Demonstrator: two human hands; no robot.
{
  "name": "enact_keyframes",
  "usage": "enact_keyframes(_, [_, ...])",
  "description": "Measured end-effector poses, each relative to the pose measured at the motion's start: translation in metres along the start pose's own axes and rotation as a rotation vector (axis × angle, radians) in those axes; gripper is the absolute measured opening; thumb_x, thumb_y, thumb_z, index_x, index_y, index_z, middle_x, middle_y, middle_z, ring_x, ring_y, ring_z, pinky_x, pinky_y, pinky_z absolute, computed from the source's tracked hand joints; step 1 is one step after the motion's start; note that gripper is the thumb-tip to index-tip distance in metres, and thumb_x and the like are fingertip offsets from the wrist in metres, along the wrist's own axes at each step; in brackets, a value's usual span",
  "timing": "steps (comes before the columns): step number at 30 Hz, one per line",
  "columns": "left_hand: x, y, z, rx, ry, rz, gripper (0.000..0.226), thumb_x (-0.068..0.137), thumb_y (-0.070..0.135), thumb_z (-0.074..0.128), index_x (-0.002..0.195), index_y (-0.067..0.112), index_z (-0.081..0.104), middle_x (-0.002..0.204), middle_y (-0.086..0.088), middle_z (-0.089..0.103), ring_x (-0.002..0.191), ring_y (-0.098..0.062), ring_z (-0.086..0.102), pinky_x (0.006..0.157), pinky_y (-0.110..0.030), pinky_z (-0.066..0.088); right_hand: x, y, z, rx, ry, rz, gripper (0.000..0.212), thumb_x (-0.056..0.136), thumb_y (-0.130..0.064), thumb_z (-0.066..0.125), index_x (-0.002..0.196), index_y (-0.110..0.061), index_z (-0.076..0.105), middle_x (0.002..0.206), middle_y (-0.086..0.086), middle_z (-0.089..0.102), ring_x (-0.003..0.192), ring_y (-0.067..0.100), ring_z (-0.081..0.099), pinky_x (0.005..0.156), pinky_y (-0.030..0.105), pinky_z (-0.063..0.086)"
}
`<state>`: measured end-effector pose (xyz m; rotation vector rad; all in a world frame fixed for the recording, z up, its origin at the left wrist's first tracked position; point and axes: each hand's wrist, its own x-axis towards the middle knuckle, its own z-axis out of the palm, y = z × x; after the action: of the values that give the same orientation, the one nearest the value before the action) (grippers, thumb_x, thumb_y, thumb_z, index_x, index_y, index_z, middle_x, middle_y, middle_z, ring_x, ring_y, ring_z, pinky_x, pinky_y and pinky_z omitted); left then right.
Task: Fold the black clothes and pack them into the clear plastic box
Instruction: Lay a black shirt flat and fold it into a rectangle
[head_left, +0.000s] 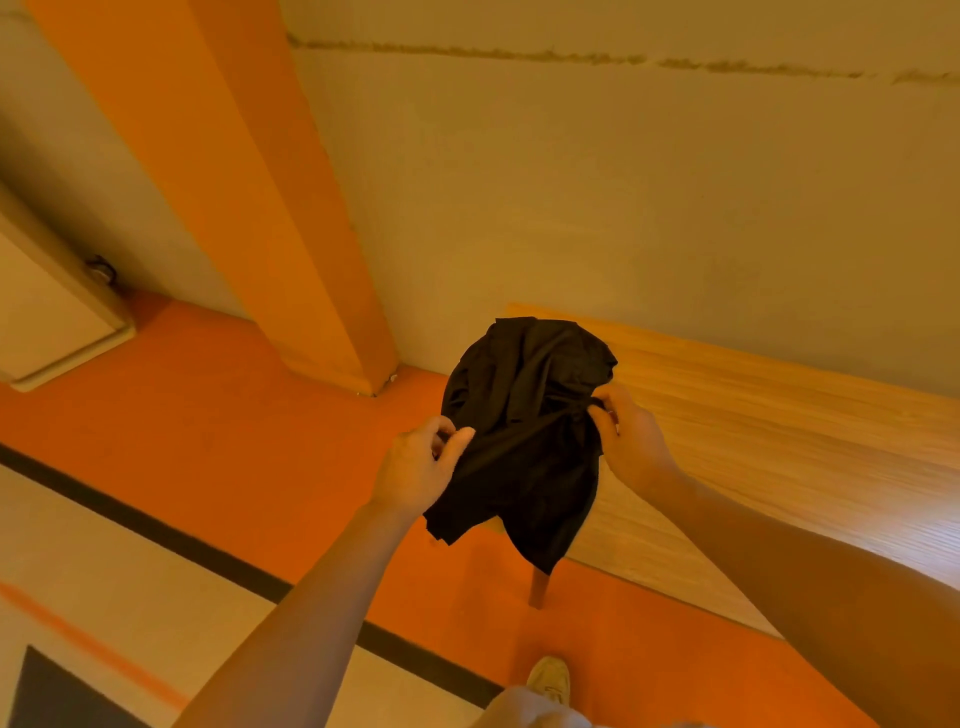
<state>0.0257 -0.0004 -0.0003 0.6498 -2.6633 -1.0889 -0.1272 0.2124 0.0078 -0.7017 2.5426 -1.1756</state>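
Bunched black garment (524, 436) pinched by left hand (415, 467) and right hand (631, 436) fingers, shape unclear, table (779, 441) cropped.

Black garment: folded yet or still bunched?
Bunched: the black garment hangs crumpled between the left hand and right hand, no flat folds.

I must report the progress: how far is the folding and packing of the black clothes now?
Nothing looks finished yet. In hand: the left hand and the right hand each pinch one black garment, held bunched up in the air at the corner of the wooden table, not folded. Left to do: fold it and pack it. The clear plastic box is not in view.
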Motion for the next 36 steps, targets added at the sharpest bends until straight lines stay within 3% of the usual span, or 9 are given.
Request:
enact_keyframes(4, [0.006,0.004,-0.005,0.099,-0.324,0.100,0.050,0.073,0.059,0.069,0.110,0.026,0.060,0.102,0.008,0.059,0.091,-0.010,0.058,0.071,-0.024,0.047,0.012,-0.008,-0.009,0.078,0.125,0.066,0.013,0.102,-0.017,0.041,0.111,-0.015,0.050,0.085,-0.003,0.054,0.069,0.012,0.054,0.058,0.024,0.042])
enact_keyframes(7, [0.008,-0.003,0.001,0.196,-0.092,0.142,0.018,0.093,0.026,0.062,0.109,0.020,0.064,0.109,0.002,0.060,0.096,-0.018,0.059,0.073,-0.026,0.044,0.019,-0.009,-0.014,0.148,0.185,0.118,0.016,0.101,-0.015,0.044,0.113,-0.014,0.054,0.100,0.000,0.056,0.082,0.015,0.057,0.066,0.024,0.045])
enact_keyframes(10, [0.017,-0.002,0.005,0.104,0.225,-0.050,0.028,0.097,0.017,0.053,0.125,0.014,0.056,0.129,-0.004,0.052,0.113,-0.023,0.054,0.080,-0.027,0.045,0.020,-0.003,-0.016,0.141,0.176,0.128,0.018,0.100,-0.012,0.046,0.116,-0.014,0.055,0.108,0.003,0.057,0.094,0.019,0.057,0.074,0.027,0.047])
enact_keyframes(13, [0.019,0.001,0.011,0.261,0.296,0.008,0.041,0.093,0.018,0.059,0.132,0.010,0.048,0.137,-0.008,0.045,0.124,-0.025,0.045,0.096,-0.034,0.043,0.016,0.010,-0.012,0.027,0.073,0.161,0.038,0.097,-0.011,0.052,0.134,-0.011,0.046,0.131,0.010,0.052,0.110,0.020,0.054,0.082,0.026,0.046])
enact_keyframes(17, [-0.002,-0.001,0.038,0.464,0.040,0.280,0.028,0.091,0.024,0.061,0.118,0.016,0.059,0.127,-0.002,0.049,0.121,-0.022,0.047,0.103,-0.035,0.029,-0.001,0.032,0.001,-0.215,-0.159,0.143,0.059,0.092,-0.019,0.062,0.143,-0.011,0.034,0.148,0.010,0.033,0.129,0.027,0.044,0.098,0.034,0.046])
enact_keyframes(22, [-0.020,-0.026,0.064,0.643,-0.128,0.063,0.043,0.099,0.035,0.048,0.139,0.021,0.040,0.145,-0.001,0.033,0.134,-0.021,0.033,0.111,-0.036,0.021,-0.025,0.054,0.020,-0.489,-0.355,0.108,0.060,0.091,-0.030,0.062,0.143,-0.015,0.035,0.148,0.003,0.030,0.133,0.023,0.038,0.102,0.035,0.043])
enact_keyframes(29, [-0.017,-0.040,0.056,0.592,0.029,0.119,0.012,0.075,0.016,0.081,0.083,0.018,0.072,0.083,0.001,0.068,0.077,-0.023,0.066,0.070,-0.039,0.051,-0.022,0.064,0.020,-0.696,-0.238,0.059,0.028,0.096,-0.024,0.053,0.123,-0.021,0.056,0.130,0.001,0.047,0.119,0.021,0.047,0.096,0.031,0.038])
enact_keyframes(32, [-0.013,-0.028,0.051,0.432,0.141,0.184,0.008,0.081,0.014,0.076,0.086,0.013,0.070,0.074,0.000,0.068,0.065,-0.022,0.065,0.057,-0.035,0.050,-0.020,0.064,0.018,-0.448,-0.122,0.075,0.021,0.098,-0.020,0.050,0.115,-0.018,0.061,0.117,0.004,0.058,0.100,0.021,0.055,0.084,0.031,0.044])
enact_keyframes(36, [-0.005,-0.008,0.039,0.246,0.206,0.139,0.018,0.097,0.019,0.054,0.106,0.007,0.062,0.061,-0.004,0.059,0.041,-0.017,0.045,0.037,-0.022,0.025,-0.012,0.043,0.008,-0.093,0.025,0.100,0.018,0.102,-0.016,0.041,0.115,-0.014,0.053,0.081,0.006,0.060,0.060,0.017,0.051,0.051,0.028,0.037])
